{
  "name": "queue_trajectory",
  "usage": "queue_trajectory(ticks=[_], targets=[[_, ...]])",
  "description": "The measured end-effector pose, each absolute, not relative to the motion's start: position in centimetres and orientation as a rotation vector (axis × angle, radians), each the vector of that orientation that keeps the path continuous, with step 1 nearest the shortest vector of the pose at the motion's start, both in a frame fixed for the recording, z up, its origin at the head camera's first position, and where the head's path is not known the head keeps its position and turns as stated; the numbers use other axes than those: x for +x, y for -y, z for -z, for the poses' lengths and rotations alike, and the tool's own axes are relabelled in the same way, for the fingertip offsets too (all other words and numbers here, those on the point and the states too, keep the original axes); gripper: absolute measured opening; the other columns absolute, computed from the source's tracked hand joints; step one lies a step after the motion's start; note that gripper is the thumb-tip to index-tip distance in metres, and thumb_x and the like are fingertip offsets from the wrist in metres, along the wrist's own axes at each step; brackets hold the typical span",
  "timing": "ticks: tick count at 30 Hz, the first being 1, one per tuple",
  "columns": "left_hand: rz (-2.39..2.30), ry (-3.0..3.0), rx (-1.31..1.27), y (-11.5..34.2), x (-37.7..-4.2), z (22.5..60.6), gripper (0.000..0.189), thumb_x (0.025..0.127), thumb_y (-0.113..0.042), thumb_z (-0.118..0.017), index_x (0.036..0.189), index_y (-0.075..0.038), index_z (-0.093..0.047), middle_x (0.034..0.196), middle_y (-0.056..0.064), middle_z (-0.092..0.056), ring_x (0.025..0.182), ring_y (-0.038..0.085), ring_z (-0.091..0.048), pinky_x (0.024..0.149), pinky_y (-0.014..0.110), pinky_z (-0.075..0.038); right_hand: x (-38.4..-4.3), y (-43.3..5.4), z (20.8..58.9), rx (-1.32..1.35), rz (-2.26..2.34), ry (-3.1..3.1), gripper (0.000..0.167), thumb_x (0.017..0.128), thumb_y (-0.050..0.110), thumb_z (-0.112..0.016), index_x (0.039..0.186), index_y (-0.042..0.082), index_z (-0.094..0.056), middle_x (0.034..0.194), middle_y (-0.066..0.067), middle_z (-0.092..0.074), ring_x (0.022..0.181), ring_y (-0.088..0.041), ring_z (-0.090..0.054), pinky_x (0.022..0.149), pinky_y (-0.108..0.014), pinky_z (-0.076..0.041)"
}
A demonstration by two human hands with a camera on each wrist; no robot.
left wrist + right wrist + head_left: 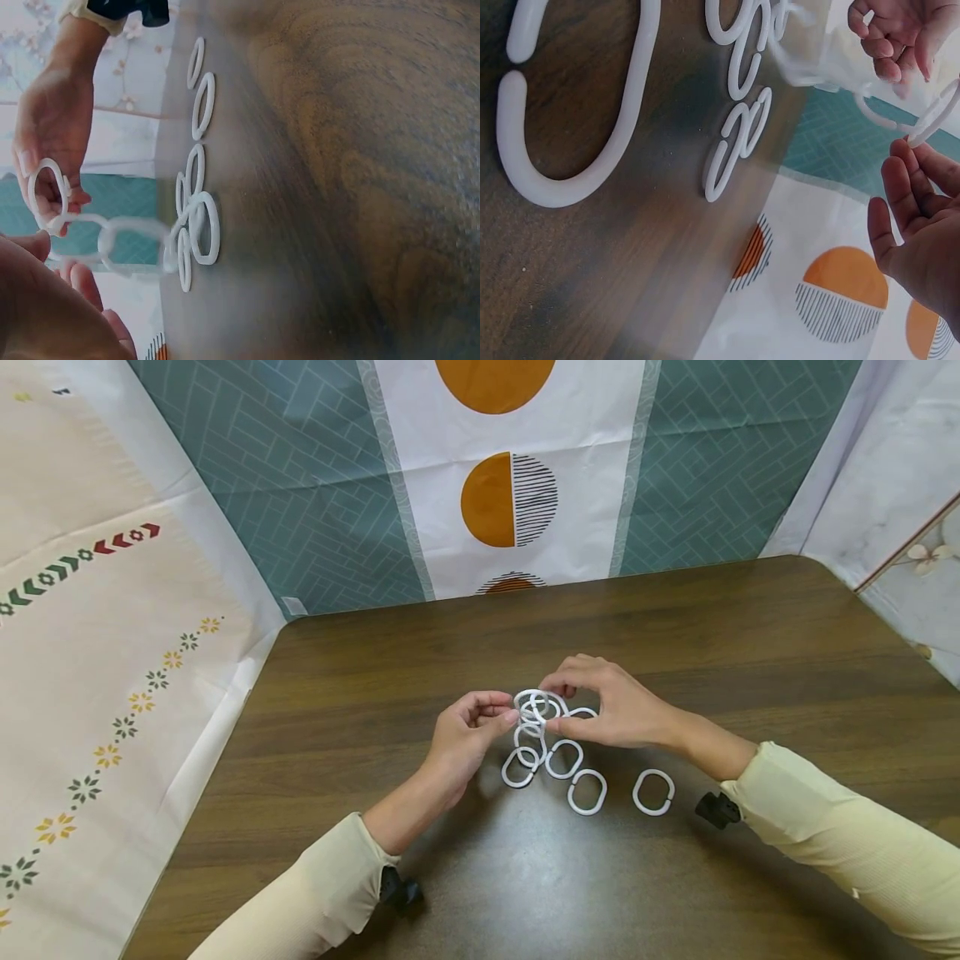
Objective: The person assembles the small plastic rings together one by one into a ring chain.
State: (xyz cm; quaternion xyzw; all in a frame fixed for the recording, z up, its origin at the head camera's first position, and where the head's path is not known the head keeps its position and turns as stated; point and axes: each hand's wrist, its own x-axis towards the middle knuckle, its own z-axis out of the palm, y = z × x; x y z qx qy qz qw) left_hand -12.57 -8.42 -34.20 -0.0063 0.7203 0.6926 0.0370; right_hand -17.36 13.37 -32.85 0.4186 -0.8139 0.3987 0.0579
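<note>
Loose ring (639, 75) lying bodyward of the right hand (618, 703), which is pinching the upper ring (32, 191). Left hand (463, 739) is apparently pinching the chain (109, 236), blur interfering. Linking is looking partway: several joined between the hands, other rings (586, 812) lying loose bodyward. Table edge (420, 607) running well beyond both; open wood (337, 693) stretching left of them.

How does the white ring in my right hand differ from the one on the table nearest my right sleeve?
The held ring is raised off the table, while the lone ring lies flat on it. Your right hand pinches the held ring; nothing grips the lone ring. The held ring meets another ring; the lone ring lies apart from the rest. Both are white and rounded.
</note>
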Motion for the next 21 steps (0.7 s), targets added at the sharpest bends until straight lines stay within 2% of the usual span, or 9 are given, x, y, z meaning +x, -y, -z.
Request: queue_trajectory(ticks=[6,9,15,21], targets=[[-2.115,-2.235,0.010,8.36,-12.49,34.13,0.018,0.081,-0.004,-0.075,0.097,0.001,-0.069,0.082,0.000,-0.064,0.075,0.012,-0.056,0.068,0.020,-0.043,-17.30,-13.25,32.88,1.273,-1.218,2.468,0.029,0.079,0.022,-0.077,0.106,0.014,-0.070,0.088,0.005,-0.061,0.085,-0.014,-0.052,0.075,-0.037,-0.043],[-2.116,-2.235,0.058,8.26,-12.43,34.12,0.020,0.080,-0.002,-0.075,0.098,0.001,-0.071,0.081,0.000,-0.065,0.075,0.013,-0.057,0.067,0.020,-0.044,-17.21,-13.18,32.91,1.281,-1.238,2.485,0.029,0.079,0.023,-0.078,0.106,0.015,-0.070,0.088,0.002,-0.062,0.086,-0.016,-0.053,0.076,-0.038,-0.043],[-2.153,-2.225,0.084,8.18,-12.40,34.14,0.023,0.078,0.002,-0.076,0.100,0.002,-0.072,0.081,0.001,-0.065,0.074,0.013,-0.057,0.066,0.019,-0.044,-16.95,-13.06,32.93,1.301,-1.262,2.544,0.030,0.079,0.026,-0.078,0.107,0.020,-0.069,0.091,0.008,-0.062,0.088,-0.019,-0.055,0.079,-0.034,-0.042],[-2.142,-2.205,0.100,8.07,-12.40,34.18,0.021,0.078,0.004,-0.074,0.100,0.003,-0.071,0.081,0.001,-0.066,0.073,0.012,-0.057,0.067,0.019,-0.045,-16.75,-12.88,33.02,1.358,-1.299,2.570,0.029,0.083,0.027,-0.074,0.111,0.019,-0.069,0.095,0.001,-0.065,0.090,-0.019,-0.055,0.080,-0.040,-0.043]])
